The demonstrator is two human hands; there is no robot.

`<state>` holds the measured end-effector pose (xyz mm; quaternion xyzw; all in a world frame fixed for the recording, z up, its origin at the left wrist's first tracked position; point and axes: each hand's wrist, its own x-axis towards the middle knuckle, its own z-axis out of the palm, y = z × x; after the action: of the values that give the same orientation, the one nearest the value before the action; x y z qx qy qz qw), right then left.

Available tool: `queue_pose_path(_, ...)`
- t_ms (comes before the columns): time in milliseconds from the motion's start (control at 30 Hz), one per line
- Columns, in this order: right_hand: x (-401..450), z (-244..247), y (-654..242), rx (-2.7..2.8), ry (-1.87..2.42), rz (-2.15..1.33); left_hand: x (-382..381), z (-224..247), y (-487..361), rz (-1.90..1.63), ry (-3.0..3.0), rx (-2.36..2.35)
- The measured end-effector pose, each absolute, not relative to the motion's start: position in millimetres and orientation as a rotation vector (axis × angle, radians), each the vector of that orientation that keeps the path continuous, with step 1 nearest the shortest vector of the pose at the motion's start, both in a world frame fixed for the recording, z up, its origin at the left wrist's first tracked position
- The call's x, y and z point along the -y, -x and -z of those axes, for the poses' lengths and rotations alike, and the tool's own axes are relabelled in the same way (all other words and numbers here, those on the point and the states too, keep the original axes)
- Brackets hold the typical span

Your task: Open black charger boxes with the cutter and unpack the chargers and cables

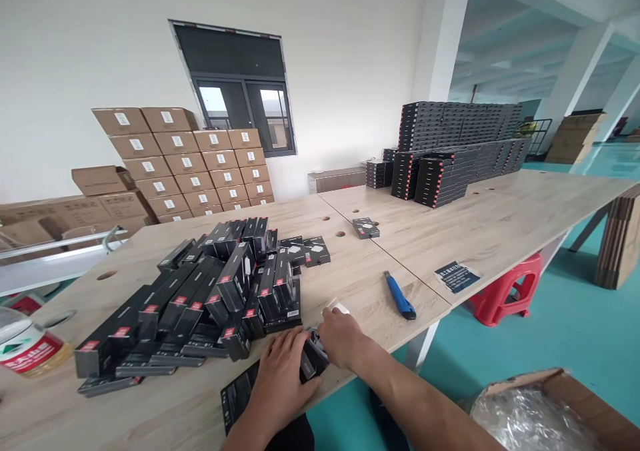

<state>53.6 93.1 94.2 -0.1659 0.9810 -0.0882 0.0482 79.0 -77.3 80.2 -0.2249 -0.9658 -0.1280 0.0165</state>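
Note:
At the table's front edge, my left hand (283, 371) is closed around a small black box (311, 361), its fingers over the top. Just right of it, my right hand (340, 334) has its fingers bent together at the box's far end, beside a grey item (316, 339) partly hidden by the hand. Something white (341, 308) shows behind the right fingers. Another black box (237, 392) lies flat on the table, partly under my left forearm and hand. A heap of black boxes with red labels (200, 298) is to the left.
A blue cutter (399, 296) and a dark printed card (457, 276) lie on the table (360, 271) to the right. Tall stacks of black boxes (445, 171) stand farther back. A bottle (30, 344) is at far left; an open carton (540, 404) of clear plastic is below right.

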Motion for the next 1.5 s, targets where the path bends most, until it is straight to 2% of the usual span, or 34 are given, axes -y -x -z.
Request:
queue_pose_path(533, -109, -101, -64, -2.974, 0.508, 0.415, 78, -80, -80, 0.560, 0.709, 2.951)
queue_pose_path(833, -98, -91, -72, -3.011, 0.538, 0.321, 76, -79, -80, 0.567, 0.720, 2.969)
queue_pose_path(1067, -105, -84, -66, -3.058, 0.432, 0.624, 75, -77, -80, 0.594, 0.715, 2.970)
queue_pose_path(1300, -124, -79, -59, -2.899, 0.350, 1.083, 77, -72, -80, 0.637, 0.706, 2.953)
queue_pose_path(1500, -128, -71, -56, -2.851, 0.416, 1.140, 79, -73, -81, 0.676, 0.716, 2.952)
